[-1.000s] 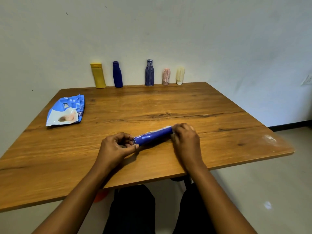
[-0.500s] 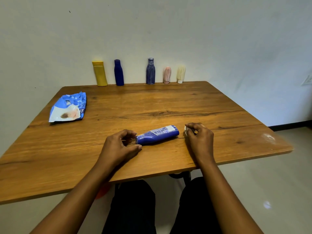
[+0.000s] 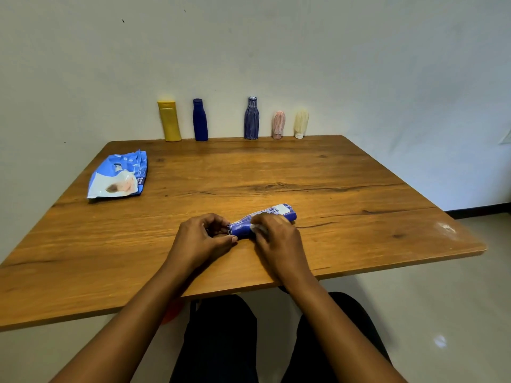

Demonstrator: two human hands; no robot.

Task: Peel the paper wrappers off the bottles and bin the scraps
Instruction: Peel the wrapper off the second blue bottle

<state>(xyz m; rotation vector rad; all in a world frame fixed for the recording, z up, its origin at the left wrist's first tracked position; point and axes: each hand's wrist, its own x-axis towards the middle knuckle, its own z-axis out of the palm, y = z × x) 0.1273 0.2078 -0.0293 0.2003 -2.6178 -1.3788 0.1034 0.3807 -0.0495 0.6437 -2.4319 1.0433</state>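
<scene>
A blue bottle (image 3: 279, 212) with a white printed label lies on its side near the front middle of the wooden table (image 3: 331, 172). My left hand (image 3: 200, 239) grips its cap end with curled fingers. My right hand (image 3: 279, 241) lies over the bottle's middle, its fingertips pinching something small and white (image 3: 255, 228) against the bottle. I cannot tell whether that white bit is still attached to the label.
Along the wall at the back stand a yellow bottle (image 3: 169, 120), a dark blue bottle (image 3: 200, 120), a striped blue bottle (image 3: 251, 118), a pink wrapped bottle (image 3: 278, 125) and a cream wrapped bottle (image 3: 300, 123). A blue and white plastic packet (image 3: 119, 176) lies at the left. Something orange (image 3: 171, 312) shows under the table.
Half a second ago my right hand was off the bottle, to its right; it has moved left onto the bottle's middle. My left hand has stayed at the cap end.
</scene>
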